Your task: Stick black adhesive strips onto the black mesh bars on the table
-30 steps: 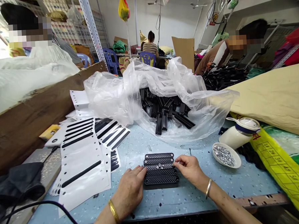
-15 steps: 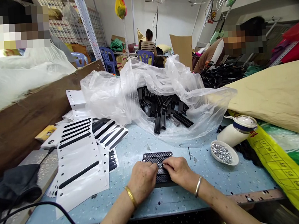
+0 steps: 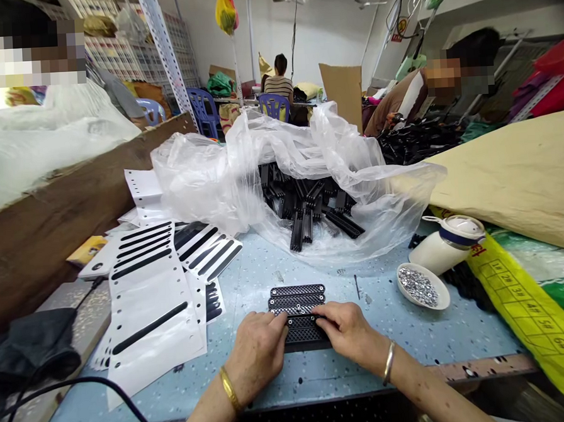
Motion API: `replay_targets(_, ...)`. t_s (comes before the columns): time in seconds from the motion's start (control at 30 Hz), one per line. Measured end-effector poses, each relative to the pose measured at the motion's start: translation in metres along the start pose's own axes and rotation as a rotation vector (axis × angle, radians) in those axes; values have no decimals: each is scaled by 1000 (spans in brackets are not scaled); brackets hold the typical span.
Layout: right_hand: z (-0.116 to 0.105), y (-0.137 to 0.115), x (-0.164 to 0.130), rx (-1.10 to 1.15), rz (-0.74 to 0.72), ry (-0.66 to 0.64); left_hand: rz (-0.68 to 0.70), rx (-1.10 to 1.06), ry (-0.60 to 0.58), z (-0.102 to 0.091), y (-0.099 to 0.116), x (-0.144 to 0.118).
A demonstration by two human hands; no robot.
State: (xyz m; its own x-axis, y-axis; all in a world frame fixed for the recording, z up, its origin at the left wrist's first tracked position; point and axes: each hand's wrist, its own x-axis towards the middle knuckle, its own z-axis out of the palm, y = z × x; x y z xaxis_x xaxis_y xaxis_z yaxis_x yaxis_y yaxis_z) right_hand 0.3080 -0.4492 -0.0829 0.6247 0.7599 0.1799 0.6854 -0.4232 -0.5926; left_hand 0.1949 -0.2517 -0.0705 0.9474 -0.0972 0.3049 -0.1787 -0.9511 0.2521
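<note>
Two hands: both low in the frame's centre, on a row of black strips (image 3: 298, 311) lying side by side on the blue table (image 3: 272, 375).
Left hand (image 3: 257, 351): fingers curled, tips pressed on the left end of the nearer strips; whether it grips one I cannot tell.
Right hand (image 3: 346, 333): fingers bent, tips on the right end of the same strips, thumb tucked near them; a true grip cannot be told.
Strips: small silver studs show on the middle ones.
Dish (image 3: 422, 287): right of the hands, holding silver bits, well apart from the right hand.
Bag (image 3: 242, 169): clear plastic, centre of the frame, more black strips spilling from it.
Cards (image 3: 149, 293): white, lower left, with black strips mounted on them.
Jug (image 3: 447, 243): white, on its side just behind the dish.
</note>
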Motion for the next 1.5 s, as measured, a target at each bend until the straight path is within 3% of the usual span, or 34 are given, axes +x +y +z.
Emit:
replay_targets(0.13, -3, -5, -13, -187, -202, -32, 70, 29, -46, -3, 1, -7)
replay_targets(0.33, -7, -6, -26, -458, -315, -101, 73, 107, -212, -5, 2, -9)
replay_targets(0.73, -12, 4, -30, -269, -292, 124, 66, 96, -249, -5, -2, -9)
replay_targets(1.0, -7, 7, -32, -336, -293, 57, 78, 81, -225, -4, -1, -8)
replay_targets(1.5, -23, 5, -36, -652, -329, -102, 87, 107, -231, -4, 0, -6)
